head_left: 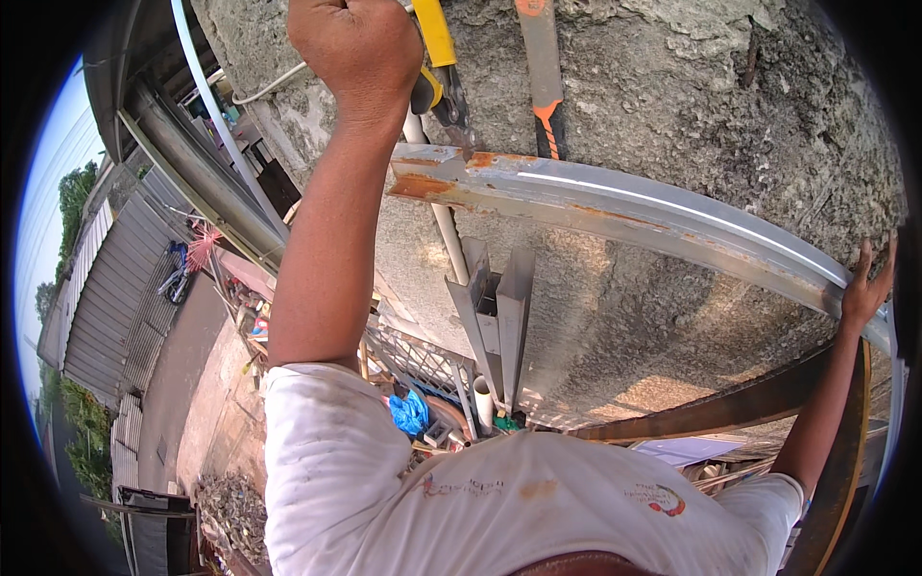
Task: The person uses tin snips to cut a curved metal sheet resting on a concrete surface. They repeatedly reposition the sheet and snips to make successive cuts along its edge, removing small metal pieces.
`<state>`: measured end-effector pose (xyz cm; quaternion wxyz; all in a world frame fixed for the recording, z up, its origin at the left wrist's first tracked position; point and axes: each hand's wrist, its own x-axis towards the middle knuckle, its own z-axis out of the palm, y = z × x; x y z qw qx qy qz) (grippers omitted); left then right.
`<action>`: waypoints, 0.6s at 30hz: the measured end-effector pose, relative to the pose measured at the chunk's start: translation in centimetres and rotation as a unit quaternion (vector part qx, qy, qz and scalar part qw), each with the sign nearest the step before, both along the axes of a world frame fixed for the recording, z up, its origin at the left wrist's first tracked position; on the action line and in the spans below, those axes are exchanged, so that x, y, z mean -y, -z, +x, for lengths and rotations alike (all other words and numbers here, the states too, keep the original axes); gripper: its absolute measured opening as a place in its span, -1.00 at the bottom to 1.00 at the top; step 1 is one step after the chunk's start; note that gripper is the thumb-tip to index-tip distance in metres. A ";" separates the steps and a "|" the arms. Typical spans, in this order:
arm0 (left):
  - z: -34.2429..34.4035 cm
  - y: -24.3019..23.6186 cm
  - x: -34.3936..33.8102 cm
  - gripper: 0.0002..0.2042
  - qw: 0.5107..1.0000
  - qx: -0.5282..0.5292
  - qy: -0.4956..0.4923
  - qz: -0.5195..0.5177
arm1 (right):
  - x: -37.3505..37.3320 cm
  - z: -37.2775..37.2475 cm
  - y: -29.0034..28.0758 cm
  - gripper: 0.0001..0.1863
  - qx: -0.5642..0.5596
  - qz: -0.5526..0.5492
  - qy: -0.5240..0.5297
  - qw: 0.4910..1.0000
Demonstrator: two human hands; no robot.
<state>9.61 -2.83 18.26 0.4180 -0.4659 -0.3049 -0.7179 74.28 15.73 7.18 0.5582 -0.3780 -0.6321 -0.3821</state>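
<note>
A long light metal channel (pixel 663 219), rust-stained towards its left end, stretches across in front of my chest against a rough concrete surface. My left hand (pixel 355 48) is closed in a fist at the handles of yellow-and-black tin snips (pixel 438 36). Their dark jaws touch the upper edge of the channel near its left end; the fingers round the handle are partly hidden. At the channel's right end, my right hand (pixel 867 286) grips the metal, with some fingers showing above it. A flat grey tool with orange-and-black markings (pixel 544 72) lies on the concrete, just beyond the channel.
Below the channel stand upright grey metal profiles (pixel 495 312) beside a pale pipe (pixel 448 240). A blue plastic bag (pixel 409 413) lies among clutter near my shirt. A dark curved beam (pixel 711 403) runs at the lower right. Further left are a corrugated wall (pixel 120 278) and a motorbike (pixel 176 278).
</note>
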 end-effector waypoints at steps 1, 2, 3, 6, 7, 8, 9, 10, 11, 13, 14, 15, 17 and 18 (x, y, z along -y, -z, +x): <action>0.0 0.0 -0.2 -0.76 1.000 0.010 -0.007 -0.023 | -0.3 0.0 0.1 -0.34 -0.009 -0.002 -0.009 1.000; 0.0 -0.2 -0.6 -0.77 0.999 0.015 -0.004 -0.028 | -0.5 0.0 0.0 -0.34 -0.017 0.003 -0.017 1.000; 0.0 -0.3 -1.0 -0.77 0.999 0.022 0.001 -0.036 | -0.4 0.0 -0.1 -0.34 -0.017 -0.012 -0.016 1.000; 0.0 -0.9 -2.1 -0.79 1.000 0.003 -0.022 -0.017 | -0.1 -0.2 -0.5 -0.33 -0.007 -0.009 0.001 1.000; 0.0 -1.1 -2.3 -0.80 0.999 -0.012 -0.034 -0.005 | 0.0 -0.3 -0.6 -0.33 0.000 -0.002 0.018 1.000; 0.0 -1.1 -2.4 -0.80 0.999 0.000 -0.038 -0.029 | 0.1 -0.3 -0.6 -0.34 0.012 0.002 0.035 0.999; 0.0 -1.3 -2.5 -0.80 0.998 0.009 -0.043 -0.043 | 0.1 -0.4 -0.7 -0.33 0.011 0.007 0.046 0.999; 0.0 -1.3 -2.6 -0.81 0.997 0.023 -0.049 -0.058 | 0.1 -0.4 -0.6 -0.32 0.005 0.009 0.056 0.998; 0.0 -1.4 -2.7 -0.82 0.997 0.025 -0.058 -0.054 | 0.1 -0.5 -0.5 -0.32 0.005 0.014 0.064 0.998; 0.0 -1.5 -2.8 -0.82 0.996 0.025 -0.078 -0.042 | 0.0 -0.5 -0.5 -0.31 0.001 0.019 0.065 0.998; -0.1 -1.5 -3.0 -0.81 0.996 0.020 -0.083 -0.026 | 0.0 -0.5 -0.5 -0.31 0.004 0.013 0.059 0.998; -0.2 -1.7 -3.2 -0.80 0.996 0.011 -0.087 -0.004 | -0.1 -0.5 -0.5 -0.30 0.002 0.012 0.054 0.998; -0.3 -2.0 -3.6 -0.76 0.997 -0.003 -0.082 0.017 | -0.2 -0.4 -0.5 -0.30 0.000 0.011 0.053 0.999; -0.4 -2.2 -3.8 -0.74 0.997 -0.012 -0.072 0.019 | -0.3 -0.3 -0.6 -0.31 -0.002 0.009 0.053 0.999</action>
